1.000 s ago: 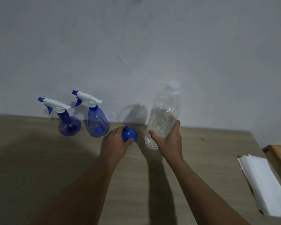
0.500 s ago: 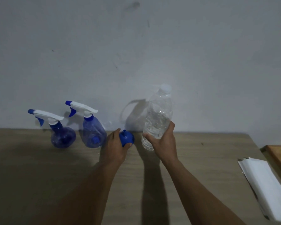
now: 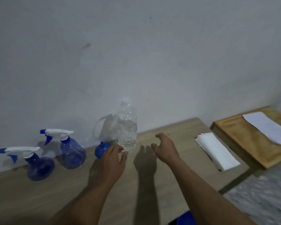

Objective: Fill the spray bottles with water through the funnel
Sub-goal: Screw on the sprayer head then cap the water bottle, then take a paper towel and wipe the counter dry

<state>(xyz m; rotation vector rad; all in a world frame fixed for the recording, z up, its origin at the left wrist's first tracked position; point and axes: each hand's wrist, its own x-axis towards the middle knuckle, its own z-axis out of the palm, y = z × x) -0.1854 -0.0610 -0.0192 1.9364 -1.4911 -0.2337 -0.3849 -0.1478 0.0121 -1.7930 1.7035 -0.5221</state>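
Two blue spray bottles with white triggers stand by the wall on the wooden table (image 3: 39, 197): one (image 3: 37, 168) at far left, the other (image 3: 72, 151) to its right. A small blue funnel (image 3: 101, 149) lies on the table beside a clear water bottle (image 3: 127, 129), which stands upright with its cap on. My left hand (image 3: 111, 161) hovers just in front of the funnel, fingers spread, holding nothing. My right hand (image 3: 165, 147) is open to the right of the water bottle and apart from it.
A stack of white paper towels (image 3: 217, 151) lies on the table's right part. Beyond the table edge stands a wooden board (image 3: 243, 140) with a white sheet (image 3: 268, 127) on it. A pale wall runs directly behind the bottles.
My right hand has let go of the water bottle, which now stands on the table. My left hand has released the funnel. The view has swung to the right.
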